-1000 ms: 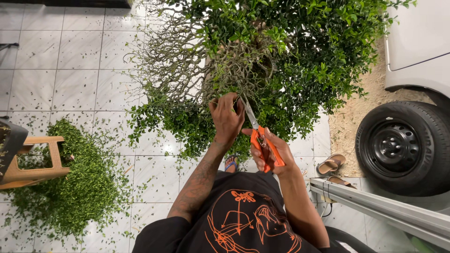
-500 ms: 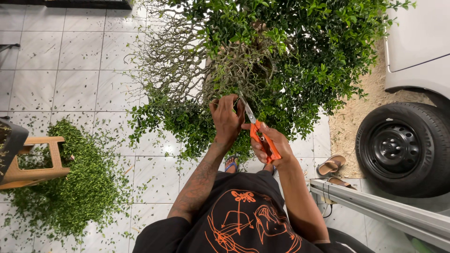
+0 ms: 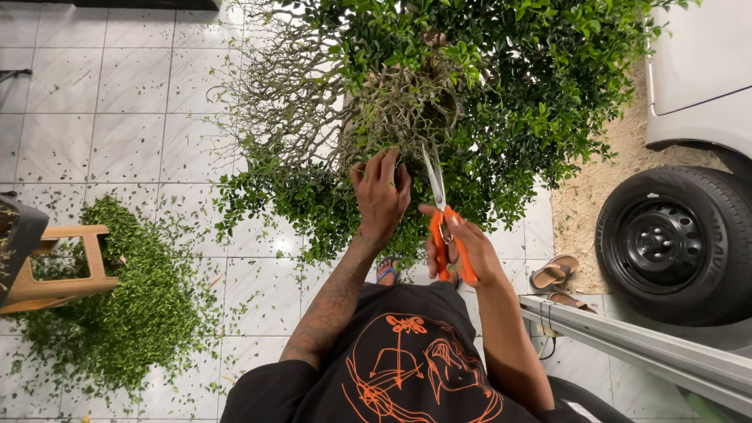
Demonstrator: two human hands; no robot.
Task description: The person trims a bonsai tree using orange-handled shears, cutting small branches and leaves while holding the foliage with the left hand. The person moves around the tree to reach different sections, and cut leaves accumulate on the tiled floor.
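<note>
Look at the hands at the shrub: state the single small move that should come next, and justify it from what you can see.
Probably close the shears on the twigs just ahead. The right hand holds the orange handles with the blades pointing into the bare, twiggy part of the shrub, while the left hand presses the twigs beside the blades, seemingly steadying them for a cut.

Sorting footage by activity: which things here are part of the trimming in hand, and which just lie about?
In use: left hand in the bush; right hand holding orange-handled shears; pile of clippings.

Lying about: stool, sandals, car wheel, metal rail.
</note>
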